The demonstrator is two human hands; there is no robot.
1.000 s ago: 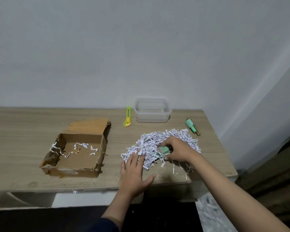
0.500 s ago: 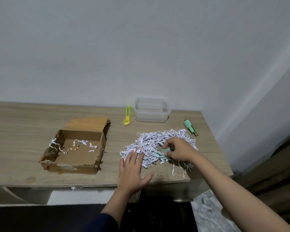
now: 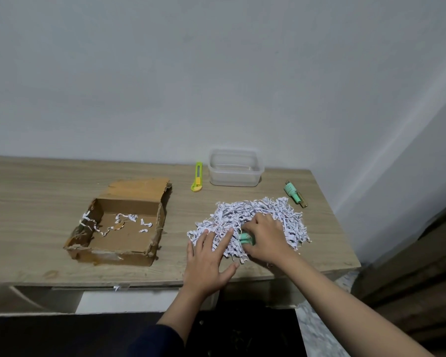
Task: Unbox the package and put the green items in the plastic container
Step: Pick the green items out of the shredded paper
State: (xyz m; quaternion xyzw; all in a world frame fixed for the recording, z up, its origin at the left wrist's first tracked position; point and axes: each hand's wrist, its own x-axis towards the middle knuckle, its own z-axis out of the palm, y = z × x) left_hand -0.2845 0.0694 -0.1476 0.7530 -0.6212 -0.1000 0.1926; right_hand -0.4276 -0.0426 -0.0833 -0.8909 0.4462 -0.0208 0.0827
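Your right hand (image 3: 267,237) is curled over a small mint-green item (image 3: 246,238) half buried in the shredded paper (image 3: 258,215), fingers closing round it. Whether the grip is firm yet, you cannot tell. Your left hand (image 3: 209,256) lies flat and spread, fingertips pinning the near edge of the paper.

The item looks small, hard and light, probably smooth plastic, so likely to slip; take it across its short width and shake off clinging strips. The paper is loose and will drag along.

A second green item (image 3: 295,194), a slim tube with a cap, lies bare on the surface (image 3: 36,191) beyond the heap, to the right. The plastic container (image 3: 236,168) stands behind the heap, apparently empty. Beside it lies a yellow-green utility knife (image 3: 197,177); the opened cardboard box (image 3: 121,222) sits well to the left.
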